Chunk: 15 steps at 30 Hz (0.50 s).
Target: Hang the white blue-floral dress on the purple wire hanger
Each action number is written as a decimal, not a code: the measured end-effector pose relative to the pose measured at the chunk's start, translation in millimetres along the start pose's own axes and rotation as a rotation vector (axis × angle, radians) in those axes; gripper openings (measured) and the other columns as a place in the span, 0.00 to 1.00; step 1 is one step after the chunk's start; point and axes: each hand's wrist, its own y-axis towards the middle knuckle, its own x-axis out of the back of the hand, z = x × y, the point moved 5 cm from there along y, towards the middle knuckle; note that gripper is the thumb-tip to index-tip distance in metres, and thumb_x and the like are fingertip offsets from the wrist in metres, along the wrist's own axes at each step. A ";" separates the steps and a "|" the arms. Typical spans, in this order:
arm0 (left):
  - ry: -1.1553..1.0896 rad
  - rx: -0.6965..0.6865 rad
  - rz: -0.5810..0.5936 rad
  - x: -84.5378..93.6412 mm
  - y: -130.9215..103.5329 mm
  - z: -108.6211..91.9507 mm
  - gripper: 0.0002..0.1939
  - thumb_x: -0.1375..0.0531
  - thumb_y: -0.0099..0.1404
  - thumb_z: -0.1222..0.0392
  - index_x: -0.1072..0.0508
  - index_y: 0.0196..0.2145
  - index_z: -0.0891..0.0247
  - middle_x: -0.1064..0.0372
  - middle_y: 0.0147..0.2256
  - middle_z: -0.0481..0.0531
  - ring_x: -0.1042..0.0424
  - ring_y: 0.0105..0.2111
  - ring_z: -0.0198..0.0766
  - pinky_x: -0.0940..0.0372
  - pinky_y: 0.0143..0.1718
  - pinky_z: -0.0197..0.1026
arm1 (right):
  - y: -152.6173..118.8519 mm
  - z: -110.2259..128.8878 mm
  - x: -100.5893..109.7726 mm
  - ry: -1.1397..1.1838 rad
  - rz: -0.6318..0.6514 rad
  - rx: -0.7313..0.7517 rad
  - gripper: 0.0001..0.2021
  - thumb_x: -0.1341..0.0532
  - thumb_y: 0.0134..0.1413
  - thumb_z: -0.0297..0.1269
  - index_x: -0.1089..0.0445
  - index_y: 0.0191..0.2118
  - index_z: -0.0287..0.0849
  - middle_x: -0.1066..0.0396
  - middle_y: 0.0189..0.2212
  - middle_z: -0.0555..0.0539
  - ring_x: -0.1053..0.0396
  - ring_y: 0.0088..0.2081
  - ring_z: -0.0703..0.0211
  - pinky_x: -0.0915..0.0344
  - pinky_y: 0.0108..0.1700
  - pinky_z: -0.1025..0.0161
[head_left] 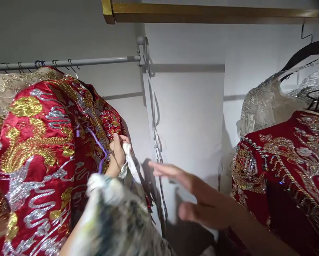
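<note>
My left hand (118, 154) is closed on the white band (132, 164) of a light garment. Below it, the garment's dark-and-pale patterned cloth (122, 217) hangs over my forearm, blurred by motion. A thin purple strip (97, 140), perhaps part of a hanger, runs beside that hand. Just behind is a red jacket (42, 142) embroidered in gold and silver, hanging on the left. My right hand (188, 192) is held out with its fingers stretched, apart from the garment and in front of the white wall.
A white rack rail (95, 62) with several hangers ends at an upright post (150, 117). A gold bar (202, 13) crosses above. On the right hang a dark red beaded dress (290, 153) and a pale sequined gown (261, 106).
</note>
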 end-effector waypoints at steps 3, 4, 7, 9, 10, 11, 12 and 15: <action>-0.345 0.137 0.279 -33.2 -22.0 -18.2 0.31 0.52 0.71 0.37 0.37 0.19 0.62 0.52 0.14 0.44 0.51 0.13 0.31 0.53 0.16 0.35 | -0.2 -48.7 23.3 -0.128 -0.338 -0.215 0.34 0.39 0.63 0.51 0.48 0.72 0.53 0.49 0.71 0.44 0.50 0.70 0.43 0.53 0.70 0.43; -0.482 0.197 0.389 -47.2 -31.4 -26.0 0.30 0.48 0.70 0.39 0.38 0.18 0.62 0.53 0.14 0.44 0.52 0.12 0.30 0.52 0.16 0.34 | -1.1 -68.1 26.5 -0.116 -0.395 -0.312 0.32 0.40 0.63 0.52 0.44 0.70 0.53 0.42 0.67 0.43 0.44 0.67 0.43 0.49 0.68 0.44; -0.759 0.341 0.652 -86.0 -58.9 -45.1 0.27 0.41 0.67 0.43 0.37 0.18 0.64 0.54 0.13 0.41 0.54 0.11 0.27 0.50 0.14 0.32 | -6.3 -112.5 16.1 0.140 -0.354 -0.454 0.24 0.43 0.63 0.57 0.27 0.53 0.45 0.24 0.44 0.44 0.27 0.46 0.48 0.33 0.52 0.51; -0.851 0.420 0.742 -104.8 -71.1 -47.5 0.24 0.37 0.64 0.46 0.35 0.19 0.65 0.51 0.14 0.41 0.53 0.11 0.25 0.50 0.14 0.31 | -14.6 -125.3 10.8 0.362 -0.391 -0.452 0.22 0.42 0.61 0.59 0.26 0.38 0.42 0.26 0.30 0.48 0.28 0.33 0.54 0.31 0.40 0.57; -0.867 0.444 0.752 -110.5 -74.1 -45.4 0.21 0.34 0.62 0.49 0.33 0.21 0.65 0.45 0.16 0.42 0.47 0.12 0.25 0.47 0.16 0.30 | -20.7 -128.8 13.2 0.441 -0.467 -0.458 0.22 0.39 0.59 0.59 0.27 0.33 0.42 0.27 0.27 0.49 0.29 0.30 0.55 0.31 0.36 0.59; -0.869 0.454 0.747 -113.5 -75.2 -42.1 0.16 0.32 0.60 0.52 0.29 0.25 0.66 0.37 0.21 0.45 0.38 0.16 0.27 0.42 0.19 0.30 | -27.9 -131.3 19.7 0.489 -0.578 -0.479 0.21 0.36 0.55 0.59 0.27 0.30 0.43 0.27 0.25 0.49 0.29 0.28 0.56 0.31 0.34 0.59; -0.855 0.450 0.738 -113.6 -75.2 -38.2 0.12 0.30 0.58 0.54 0.26 0.31 0.65 0.29 0.28 0.49 0.30 0.23 0.30 0.35 0.26 0.31 | -36.0 -132.5 30.2 0.504 -0.710 -0.508 0.20 0.32 0.50 0.58 0.27 0.29 0.43 0.27 0.24 0.49 0.28 0.28 0.55 0.30 0.34 0.59; -0.709 0.352 0.734 -98.1 -73.0 -28.5 0.19 0.33 0.62 0.52 0.25 0.48 0.62 0.27 0.50 0.58 0.25 0.47 0.43 0.31 0.49 0.43 | -57.7 -122.3 83.2 0.385 -1.127 -0.508 0.18 0.25 0.37 0.52 0.24 0.31 0.46 0.23 0.28 0.48 0.24 0.34 0.49 0.26 0.37 0.56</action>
